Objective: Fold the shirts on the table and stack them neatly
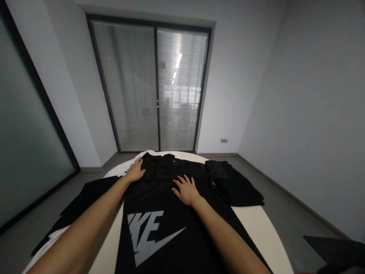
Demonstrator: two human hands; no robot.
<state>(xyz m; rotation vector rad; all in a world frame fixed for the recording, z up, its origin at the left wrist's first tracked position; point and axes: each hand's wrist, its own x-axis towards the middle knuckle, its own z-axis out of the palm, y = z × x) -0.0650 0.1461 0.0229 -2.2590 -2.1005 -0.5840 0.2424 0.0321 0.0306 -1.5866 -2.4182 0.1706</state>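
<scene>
A black shirt point(168, 201) with a large grey letter-and-swoosh print point(154, 232) lies spread over the table, its collar side away from me. My left hand point(135, 172) rests at the shirt's far left edge, near the shoulder, with the thumb apart from the fingers. Flat on the upper middle of the shirt is my right hand point(186, 190), fingers spread. Nothing is gripped in the right hand.
The pale round-edged table point(256, 220) shows on both sides. Another dark folded garment point(239, 186) lies at its right. Dark cloth point(91, 194) and white cloth point(121, 168) lie at the left. A glass door with blinds point(137, 91) stands beyond.
</scene>
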